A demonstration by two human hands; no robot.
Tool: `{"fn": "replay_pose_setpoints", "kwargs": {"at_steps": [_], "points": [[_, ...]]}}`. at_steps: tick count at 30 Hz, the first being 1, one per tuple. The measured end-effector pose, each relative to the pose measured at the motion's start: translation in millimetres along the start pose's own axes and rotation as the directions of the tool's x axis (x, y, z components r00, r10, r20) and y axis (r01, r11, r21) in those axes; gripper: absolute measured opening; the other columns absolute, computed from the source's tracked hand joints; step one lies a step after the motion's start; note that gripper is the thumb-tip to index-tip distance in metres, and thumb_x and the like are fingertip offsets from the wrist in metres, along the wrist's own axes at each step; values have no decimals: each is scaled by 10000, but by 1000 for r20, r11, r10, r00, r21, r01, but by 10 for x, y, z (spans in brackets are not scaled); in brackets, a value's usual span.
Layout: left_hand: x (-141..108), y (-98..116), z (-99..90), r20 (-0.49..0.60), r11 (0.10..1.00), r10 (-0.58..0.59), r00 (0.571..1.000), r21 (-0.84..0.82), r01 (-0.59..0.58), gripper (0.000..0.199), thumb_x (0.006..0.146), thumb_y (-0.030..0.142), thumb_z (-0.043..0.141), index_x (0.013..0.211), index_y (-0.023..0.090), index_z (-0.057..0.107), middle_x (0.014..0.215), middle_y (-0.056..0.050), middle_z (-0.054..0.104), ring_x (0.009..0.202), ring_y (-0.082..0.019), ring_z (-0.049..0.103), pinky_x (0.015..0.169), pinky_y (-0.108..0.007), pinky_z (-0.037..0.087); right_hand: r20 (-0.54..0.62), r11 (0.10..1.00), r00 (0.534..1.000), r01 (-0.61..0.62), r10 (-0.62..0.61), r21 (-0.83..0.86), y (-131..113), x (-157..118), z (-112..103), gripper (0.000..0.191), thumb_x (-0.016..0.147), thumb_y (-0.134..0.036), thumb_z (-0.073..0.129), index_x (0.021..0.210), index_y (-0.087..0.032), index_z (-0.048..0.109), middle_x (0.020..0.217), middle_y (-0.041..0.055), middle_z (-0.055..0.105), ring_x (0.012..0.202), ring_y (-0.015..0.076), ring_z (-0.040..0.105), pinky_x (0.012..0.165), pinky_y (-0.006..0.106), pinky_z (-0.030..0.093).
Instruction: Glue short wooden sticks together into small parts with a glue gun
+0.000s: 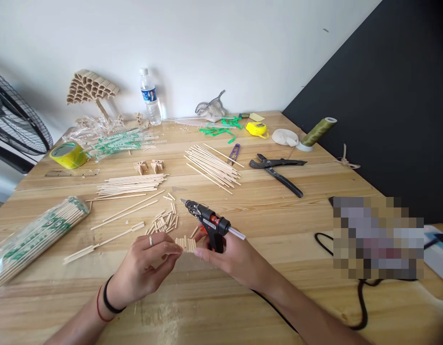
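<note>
My left hand (149, 261), with a ring and dark and red wristbands, pinches the left end of a small row of short wooden stick pieces (186, 244) glued side by side. My right hand (230, 254) is wrapped round the grip of a black hot glue gun (207, 219), whose nozzle points up and left. A clear glue stick (236, 233) sticks out of the gun's back. The right thumb touches the right end of the stick row. Just beyond lies a loose heap of short cut sticks (164, 223).
Long sticks (131, 185) and another stick pile (214, 165) lie mid-table. Pliers (278, 167), purple snips (234, 154), a tape measure (256, 129) and a water bottle (149, 98) stand farther back. A bagged stick bundle (41, 239) is at left. A black cord (275, 311) runs under my right arm.
</note>
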State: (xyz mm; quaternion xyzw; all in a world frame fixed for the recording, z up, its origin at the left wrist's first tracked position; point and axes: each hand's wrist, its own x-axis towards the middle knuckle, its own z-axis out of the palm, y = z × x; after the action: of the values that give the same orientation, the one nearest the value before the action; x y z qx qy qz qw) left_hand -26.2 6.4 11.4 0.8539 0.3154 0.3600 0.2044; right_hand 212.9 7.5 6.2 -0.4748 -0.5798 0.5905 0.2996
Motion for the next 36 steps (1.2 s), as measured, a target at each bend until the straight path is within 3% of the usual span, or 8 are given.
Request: {"fn": "replay_pose_setpoints", "kwargs": {"at_steps": [8, 12, 16, 26, 31, 34, 36], "points": [[-18, -27, -29, 64, 986, -157, 985, 72, 152, 146, 968, 184, 683, 1113, 176, 702, 926, -56, 706, 698, -125, 655, 635, -214, 542, -60, 1000, 998, 7, -8, -23, 11, 1, -13, 334, 850, -404, 756, 1081, -189, 646, 847, -4, 653, 792, 191, 639, 782, 357, 533], [-22, -49, -30, 69, 987, -159, 985, 39, 157, 175, 966, 183, 678, 1138, 173, 709, 1042, -87, 715, 730, -122, 681, 647, -200, 576, -56, 1000, 998, -6, 5, -10, 25, 6, -15, 336, 854, -400, 755, 1094, -191, 647, 842, -7, 653, 784, 190, 638, 782, 360, 534], [-20, -62, -24, 70, 989, -145, 987, 8, 144, 186, 969, 166, 671, 1149, 182, 713, 1115, -114, 721, 885, -159, 730, 703, -198, 607, -62, 1000, 998, 15, -15, 0, 29, 3, -11, 334, 859, -406, 758, 1089, -197, 635, 846, -10, 650, 779, 184, 631, 774, 355, 530], [-36, -114, -43, 57, 997, -75, 996, -17, 76, 149, 956, 125, 706, 1084, 196, 732, 1085, -101, 761, 927, -154, 762, 720, -171, 596, -39, 1000, 999, -4, 5, 17, 6, -3, -9, 337, 850, -381, 766, 1094, -197, 623, 796, -33, 621, 753, 175, 619, 749, 343, 523], [-60, -126, -46, 71, 997, -66, 995, -32, 68, 179, 954, 94, 694, 1086, 209, 731, 1130, -108, 755, 1001, -177, 763, 802, -213, 605, -42, 1000, 999, -13, 14, 15, 3, -5, -9, 344, 837, -367, 781, 1091, -199, 621, 773, -39, 615, 742, 177, 616, 744, 345, 519], [-62, -100, -33, 39, 993, -107, 993, -48, 109, 173, 954, 94, 688, 1071, 220, 710, 1134, -96, 747, 976, -170, 746, 753, -207, 591, -49, 1000, 999, 2, 0, 26, -10, -12, -12, 357, 831, -383, 791, 1085, -204, 616, 790, -34, 625, 750, 178, 620, 749, 344, 522], [-66, -76, -21, 25, 981, -175, 984, -85, 177, 204, 953, 116, 698, 1120, 231, 682, 1109, -79, 739, 857, -140, 716, 694, -199, 573, -43, 1000, 999, -3, 4, 27, -28, -12, -15, 364, 831, -407, 791, 1082, -203, 624, 799, -29, 627, 757, 180, 621, 745, 340, 521]]}}
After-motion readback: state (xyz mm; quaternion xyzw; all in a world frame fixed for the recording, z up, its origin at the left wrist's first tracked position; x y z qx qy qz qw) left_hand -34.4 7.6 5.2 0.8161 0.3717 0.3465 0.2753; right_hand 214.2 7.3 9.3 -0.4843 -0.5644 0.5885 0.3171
